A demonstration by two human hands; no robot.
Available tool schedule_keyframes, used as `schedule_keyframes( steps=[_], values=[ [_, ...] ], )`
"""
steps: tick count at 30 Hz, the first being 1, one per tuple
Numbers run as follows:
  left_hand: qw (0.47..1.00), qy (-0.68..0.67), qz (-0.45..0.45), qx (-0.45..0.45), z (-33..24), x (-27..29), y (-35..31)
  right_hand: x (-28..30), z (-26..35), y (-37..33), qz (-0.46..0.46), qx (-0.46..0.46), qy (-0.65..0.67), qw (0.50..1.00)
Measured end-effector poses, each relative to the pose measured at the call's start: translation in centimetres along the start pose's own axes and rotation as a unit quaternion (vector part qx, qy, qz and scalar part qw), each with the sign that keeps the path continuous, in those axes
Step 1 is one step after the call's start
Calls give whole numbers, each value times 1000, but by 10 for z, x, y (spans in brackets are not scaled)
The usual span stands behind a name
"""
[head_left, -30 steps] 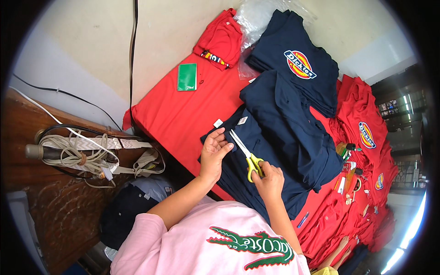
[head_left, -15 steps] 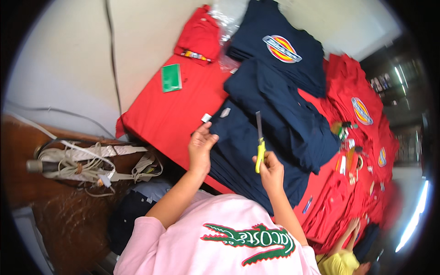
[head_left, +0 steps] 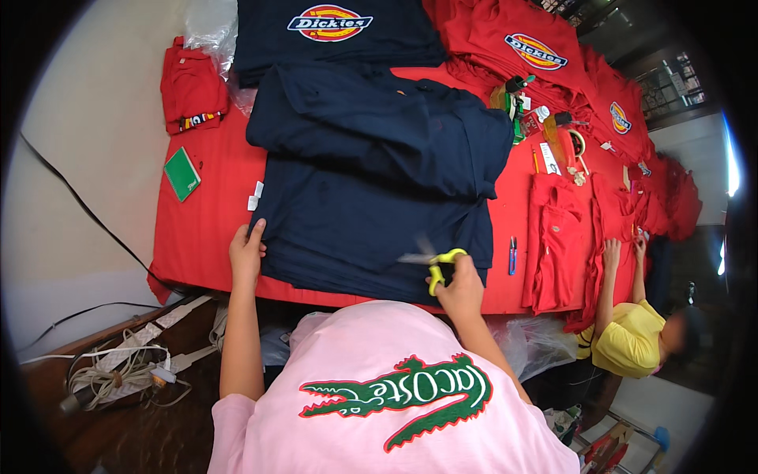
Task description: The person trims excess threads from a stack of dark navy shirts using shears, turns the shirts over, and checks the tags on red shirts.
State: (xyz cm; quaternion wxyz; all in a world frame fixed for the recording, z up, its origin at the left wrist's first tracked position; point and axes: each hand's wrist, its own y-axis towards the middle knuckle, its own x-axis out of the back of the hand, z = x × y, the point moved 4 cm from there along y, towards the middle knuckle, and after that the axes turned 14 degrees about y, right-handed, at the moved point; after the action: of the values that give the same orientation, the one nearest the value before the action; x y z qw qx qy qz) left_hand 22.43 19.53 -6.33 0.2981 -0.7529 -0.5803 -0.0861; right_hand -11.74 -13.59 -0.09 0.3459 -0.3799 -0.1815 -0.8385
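Scissors [head_left: 435,278] sit by their handles in the right hand [head_left: 464,286], over the navy garment [head_left: 355,229] on the red surface [head_left: 225,213]; left hand [head_left: 248,248] meets its edge, probably steadying it, whether pinching I cannot tell.

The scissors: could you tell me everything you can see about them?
The scissors have bright yellow handles, plastic-looking, and silvery, metal-looking blades, which are blurred. The blades appear spread apart, one toward the picture's left, the other upward. The right hand holds the handles, over the lower right of the navy cloth. Whether the blades touch it cannot be told.
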Motion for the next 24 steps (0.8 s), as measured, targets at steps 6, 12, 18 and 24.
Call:
schedule_keyframes(
  steps=[6,12,18,24],
  values=[
    [999,54,3,-6,2,11,4,9,-38,-8,-92,56,-27,994],
    [994,106,-14,8,52,35,0,37,-104,-46,-65,-99,75,990],
    [974,35,127,183,-24,55,2,63,-92,14,188,-164,312,917],
    [968,-45,244,-23,-204,51,66,151,25,189,175,31,481,858]
  ],
)
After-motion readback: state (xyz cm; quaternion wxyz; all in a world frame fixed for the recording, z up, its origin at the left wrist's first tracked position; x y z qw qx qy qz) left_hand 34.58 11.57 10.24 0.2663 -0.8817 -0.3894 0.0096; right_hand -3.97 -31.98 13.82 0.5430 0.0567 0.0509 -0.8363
